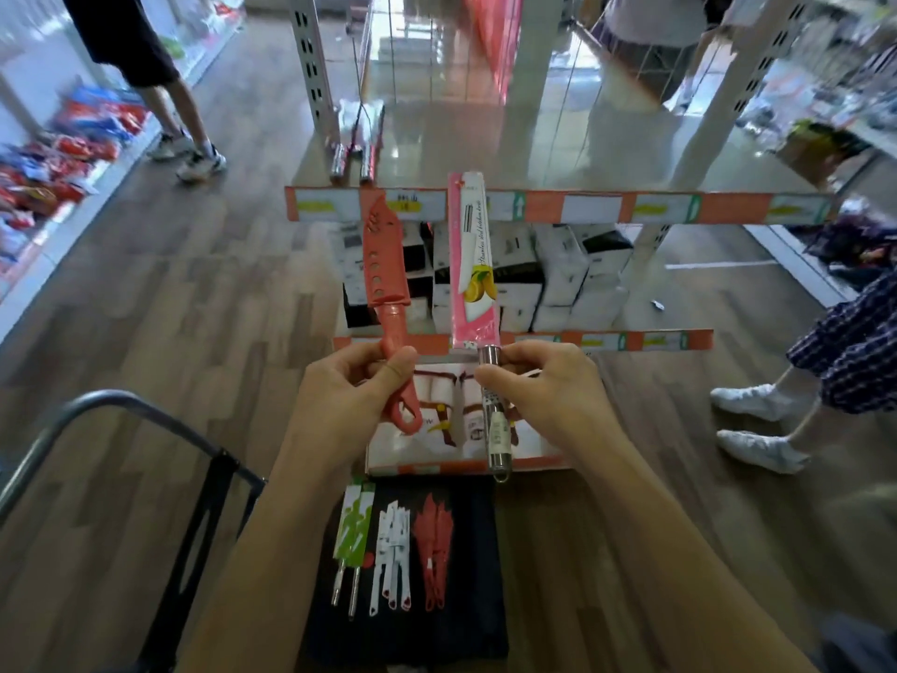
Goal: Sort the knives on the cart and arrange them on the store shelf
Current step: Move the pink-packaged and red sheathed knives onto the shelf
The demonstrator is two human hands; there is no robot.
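The left hand [349,381] grips a red knife [386,264] by its handle. The right hand [539,376] pinches a pink knife [473,264] at its steel handle. Both knives stand upright above the cart [412,638]. On the cart lie three sorted groups: green knives [354,531], white knives [394,551] and red knives [435,541]. I judge the sorting is nearly done, but arranging on the shelf [582,206] beyond the cart is mostly left.

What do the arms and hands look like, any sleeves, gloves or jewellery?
Both are bare: the left hand and right hand wear no gloves, and no rings show. No sleeve, watch or bracelet shows on the left forearm or right forearm.
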